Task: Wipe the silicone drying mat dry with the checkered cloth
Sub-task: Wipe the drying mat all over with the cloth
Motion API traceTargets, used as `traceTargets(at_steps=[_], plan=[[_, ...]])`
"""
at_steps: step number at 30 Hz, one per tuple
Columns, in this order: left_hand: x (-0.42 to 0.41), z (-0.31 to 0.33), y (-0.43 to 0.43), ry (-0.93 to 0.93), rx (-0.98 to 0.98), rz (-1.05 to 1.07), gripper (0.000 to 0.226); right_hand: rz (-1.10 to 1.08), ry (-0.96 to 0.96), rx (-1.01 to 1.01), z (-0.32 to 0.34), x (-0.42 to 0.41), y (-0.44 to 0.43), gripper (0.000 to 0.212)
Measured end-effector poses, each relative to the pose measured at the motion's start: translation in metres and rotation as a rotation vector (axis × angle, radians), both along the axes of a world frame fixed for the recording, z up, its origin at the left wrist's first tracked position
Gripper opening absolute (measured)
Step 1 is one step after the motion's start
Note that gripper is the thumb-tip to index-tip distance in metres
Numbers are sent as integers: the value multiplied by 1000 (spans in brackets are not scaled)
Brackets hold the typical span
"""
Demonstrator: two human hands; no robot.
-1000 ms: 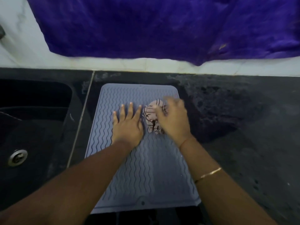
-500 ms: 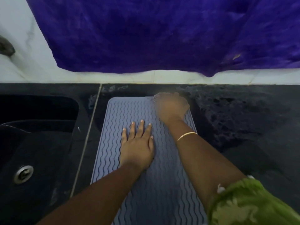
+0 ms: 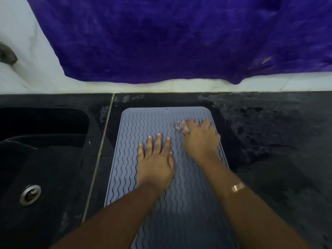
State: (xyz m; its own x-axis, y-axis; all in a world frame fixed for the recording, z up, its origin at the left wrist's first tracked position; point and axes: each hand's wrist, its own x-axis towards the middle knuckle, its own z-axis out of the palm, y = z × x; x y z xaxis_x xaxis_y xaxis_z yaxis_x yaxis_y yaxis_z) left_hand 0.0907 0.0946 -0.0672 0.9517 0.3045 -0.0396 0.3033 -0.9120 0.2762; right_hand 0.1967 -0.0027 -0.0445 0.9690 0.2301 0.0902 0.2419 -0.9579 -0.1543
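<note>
A grey-blue silicone drying mat (image 3: pixel 143 123) with wavy ridges lies on the black counter, running away from me. My left hand (image 3: pixel 155 160) rests flat on its middle, fingers straight and spread. My right hand (image 3: pixel 201 139) is at the mat's far right part, blurred, curled over the bunched checkered cloth (image 3: pixel 181 126). Only a small pale edge of the cloth shows past the fingers on their left side.
A black sink (image 3: pixel 45 159) with a metal drain (image 3: pixel 30 194) lies left of the mat. Wet patches mark the black counter (image 3: pixel 269 141) to the right. A purple cloth (image 3: pixel 179 38) hangs on the white wall behind, and a tap part (image 3: pixel 7 54) shows far left.
My right hand went with the cloth from the mat's middle to its far end, then came back a little toward me on the right side. The left hand stayed flat.
</note>
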Motion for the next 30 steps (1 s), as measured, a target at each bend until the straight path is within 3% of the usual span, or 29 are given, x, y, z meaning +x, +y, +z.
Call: traceTargets(at_steps=[4,7,12,16,19,23,25,27,30], plan=[[1,1,0,6,5,9,53,21,85,-65,7,71,31,42],[3,-2,0,2,15,20,52,33,144,-76,14,70,33,44],[3,-4,0,-11,18,18,52,124,15,-11,-10,-55,-21,41],[8,-5,6,-31,28,48,52,97,168,-26,3,-171,-67,52],[-2,-5,-6,-7,20,-6,52,29,184,-71,12,-215,-90,64],[2,-5,-1,5,35,7,52,103,20,109,2,-154,-77,26],[6,-3,5,-3,49,10,52,103,-58,96,2,-103,-56,29],[6,-4,3,-2,56,4,52,99,-20,71,3,-73,-43,37],[5,-5,0,4,54,14,52,108,28,38,6,-96,-47,41]])
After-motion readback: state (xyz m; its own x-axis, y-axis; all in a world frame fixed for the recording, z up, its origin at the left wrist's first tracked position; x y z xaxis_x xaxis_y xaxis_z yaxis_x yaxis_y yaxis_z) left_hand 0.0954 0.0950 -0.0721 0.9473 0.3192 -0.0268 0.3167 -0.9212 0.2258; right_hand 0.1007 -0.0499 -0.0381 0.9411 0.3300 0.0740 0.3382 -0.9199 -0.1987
